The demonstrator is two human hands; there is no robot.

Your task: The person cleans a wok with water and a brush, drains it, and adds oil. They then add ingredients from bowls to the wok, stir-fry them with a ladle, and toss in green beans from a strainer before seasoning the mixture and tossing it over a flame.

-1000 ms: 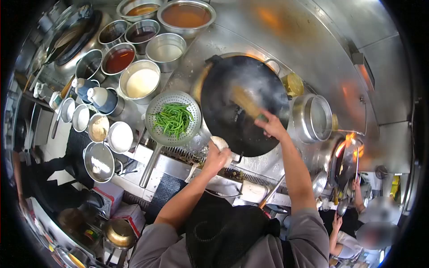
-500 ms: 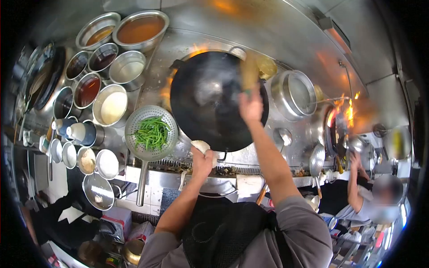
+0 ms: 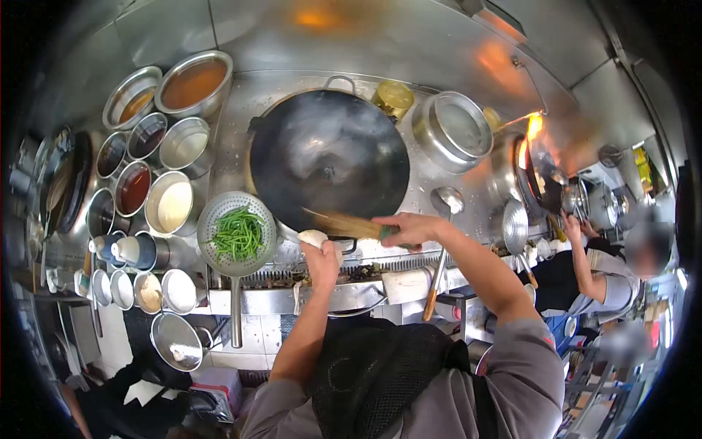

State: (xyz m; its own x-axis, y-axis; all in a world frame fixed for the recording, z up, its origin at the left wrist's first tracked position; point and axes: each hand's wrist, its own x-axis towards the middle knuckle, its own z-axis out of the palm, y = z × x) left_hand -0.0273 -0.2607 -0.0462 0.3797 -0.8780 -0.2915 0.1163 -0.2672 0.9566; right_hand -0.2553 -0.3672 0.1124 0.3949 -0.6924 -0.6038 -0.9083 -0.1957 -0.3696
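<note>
A large dark wok point(image 3: 329, 157) sits on the stove with faint steam over it. My left hand point(image 3: 320, 263) is closed around a pale cloth point(image 3: 314, 238) at the wok's near edge. In my right hand point(image 3: 409, 229) is a bamboo brush point(image 3: 344, 222), its bristles pointing left along the near rim. Left of the wok, a perforated strainer point(image 3: 208, 256) with a long metal handle holds green beans point(image 3: 238, 233).
Metal sauce containers point(image 3: 175, 201) stand at the left. Right of the wok are a steel pot point(image 3: 453, 132), a ladle point(image 3: 439, 249) and a skimmer point(image 3: 515, 227). At the far right a co-worker point(image 3: 585, 271) handles another wok beside flames point(image 3: 534, 132).
My right hand and the brush have come down from the wok's far right side to its near edge. Flames no longer show around the wok. The view has shifted.
</note>
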